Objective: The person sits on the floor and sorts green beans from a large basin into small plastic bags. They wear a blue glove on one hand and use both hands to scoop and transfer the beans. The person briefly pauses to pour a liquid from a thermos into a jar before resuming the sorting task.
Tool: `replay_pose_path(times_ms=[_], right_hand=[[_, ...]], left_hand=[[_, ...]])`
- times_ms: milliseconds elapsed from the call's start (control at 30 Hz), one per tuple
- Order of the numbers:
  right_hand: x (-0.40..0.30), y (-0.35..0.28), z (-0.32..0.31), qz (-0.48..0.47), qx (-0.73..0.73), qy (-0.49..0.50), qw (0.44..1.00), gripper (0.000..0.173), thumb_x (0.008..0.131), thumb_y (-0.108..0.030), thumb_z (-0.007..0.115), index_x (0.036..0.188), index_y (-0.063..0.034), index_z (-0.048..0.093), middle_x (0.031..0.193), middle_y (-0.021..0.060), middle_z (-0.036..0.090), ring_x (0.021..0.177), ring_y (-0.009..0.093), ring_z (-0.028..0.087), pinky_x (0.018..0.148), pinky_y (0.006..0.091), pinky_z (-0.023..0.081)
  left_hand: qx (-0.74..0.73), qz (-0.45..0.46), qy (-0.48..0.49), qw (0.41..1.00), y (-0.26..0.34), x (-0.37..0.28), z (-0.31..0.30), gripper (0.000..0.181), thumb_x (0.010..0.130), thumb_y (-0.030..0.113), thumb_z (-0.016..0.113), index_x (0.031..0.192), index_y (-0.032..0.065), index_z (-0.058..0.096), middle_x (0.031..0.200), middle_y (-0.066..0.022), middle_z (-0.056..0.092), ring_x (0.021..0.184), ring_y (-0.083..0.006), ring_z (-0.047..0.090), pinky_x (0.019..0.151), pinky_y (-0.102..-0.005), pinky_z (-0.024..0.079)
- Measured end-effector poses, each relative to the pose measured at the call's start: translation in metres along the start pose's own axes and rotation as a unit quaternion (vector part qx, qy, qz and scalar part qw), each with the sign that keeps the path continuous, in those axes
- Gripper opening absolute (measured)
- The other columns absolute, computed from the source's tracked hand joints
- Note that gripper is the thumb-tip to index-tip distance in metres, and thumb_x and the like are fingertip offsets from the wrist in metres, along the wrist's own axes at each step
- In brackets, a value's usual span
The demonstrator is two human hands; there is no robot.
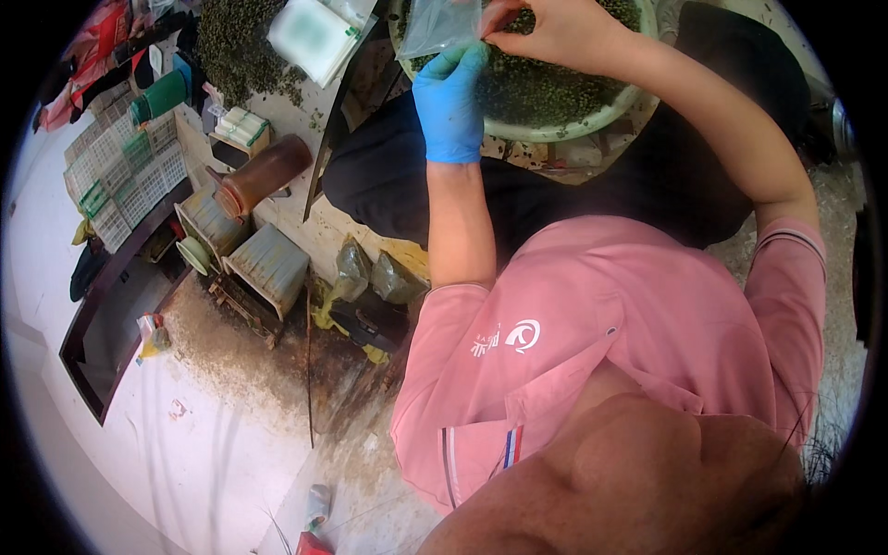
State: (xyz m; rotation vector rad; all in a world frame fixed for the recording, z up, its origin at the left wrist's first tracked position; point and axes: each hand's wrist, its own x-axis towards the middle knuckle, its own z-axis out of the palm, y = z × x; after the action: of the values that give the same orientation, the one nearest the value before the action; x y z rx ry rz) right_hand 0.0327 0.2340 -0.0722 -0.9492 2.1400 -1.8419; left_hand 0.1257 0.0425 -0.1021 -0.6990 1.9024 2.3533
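My left hand [454, 104], in a blue disposable glove, pinches the lower right edge of a clear plastic bag [440, 28] at the top of the view. My bare right hand [548, 31] meets it from the right, thumb and fingers closed on the same edge of the bag; some of its fingertips blur. Both hands are over a pale round basin [596, 125] that holds many small green-brown pellets [541, 97]. The bag looks flat, and its far end is cut off by the picture's top.
Left of the basin, a tabletop bears a pellet heap [243, 48], a stack of plastic bags [316, 38], a small box of bundled packets [239, 132] and a brown cylindrical container [263, 177]. Rusty metal boxes [267, 263] and filled bags [395, 277] lie nearer me. My dark-trousered legs flank the basin.
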Motion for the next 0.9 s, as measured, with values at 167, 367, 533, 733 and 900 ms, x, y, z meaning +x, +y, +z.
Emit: replay_pose_path(times_ms=[167,367,533,733,900], right_hand=[[-0.002,0.005,0.006,0.039,0.062,0.001,0.997,0.038,0.079,0.0,0.071,0.116,0.0023,0.062,0.084,0.0115,0.075,0.077,0.017,0.072,0.073,0.0291,0.057],[-0.003,0.013,0.003,0.148,0.24,-0.013,0.959,0.037,0.081,0.004,0.069,0.116,0.005,0.059,0.088,0.0099,0.074,0.082,0.013,0.068,0.075,0.0267,0.055],[-0.004,0.009,-0.004,0.147,0.223,-0.034,0.963,0.037,0.081,0.004,0.068,0.117,0.0056,0.058,0.091,0.0107,0.074,0.084,0.014,0.068,0.077,0.0279,0.055],[-0.005,0.011,-0.007,0.185,0.243,-0.038,0.951,0.034,0.082,0.003,0.069,0.114,0.0048,0.059,0.092,0.0105,0.074,0.085,0.015,0.069,0.077,0.0283,0.055],[-0.001,0.013,-0.032,0.221,0.295,0.059,0.928,0.031,0.084,0.001,0.071,0.114,0.0013,0.062,0.094,0.0092,0.074,0.088,0.015,0.069,0.082,0.0295,0.055]], left_hand=[[0.014,-0.005,-0.008,1.0,0.004,-0.003,0.004,0.018,0.093,0.004,0.073,0.109,-0.0028,0.074,0.098,-0.0062,0.073,0.084,-0.0116,0.066,0.075,-0.0236,0.051],[-0.02,-0.009,-0.016,1.0,0.003,-0.004,0.009,0.019,0.093,0.005,0.073,0.11,-0.0025,0.074,0.099,-0.006,0.074,0.083,-0.0107,0.067,0.074,-0.0221,0.052],[-0.02,-0.004,-0.01,1.0,0.002,-0.005,0.013,0.019,0.094,0.006,0.073,0.111,-0.0027,0.073,0.097,-0.0058,0.074,0.08,-0.0102,0.066,0.071,-0.0215,0.052],[-0.018,-0.022,-0.008,1.0,0.002,-0.005,0.014,0.02,0.091,0.004,0.074,0.111,-0.0008,0.075,0.101,-0.0066,0.075,0.086,-0.0113,0.067,0.079,-0.0235,0.052],[0.034,-0.049,0.004,0.998,0.013,-0.007,0.027,0.022,0.092,0.006,0.074,0.112,-0.0018,0.075,0.103,-0.0067,0.075,0.089,-0.0114,0.067,0.082,-0.0244,0.052]])
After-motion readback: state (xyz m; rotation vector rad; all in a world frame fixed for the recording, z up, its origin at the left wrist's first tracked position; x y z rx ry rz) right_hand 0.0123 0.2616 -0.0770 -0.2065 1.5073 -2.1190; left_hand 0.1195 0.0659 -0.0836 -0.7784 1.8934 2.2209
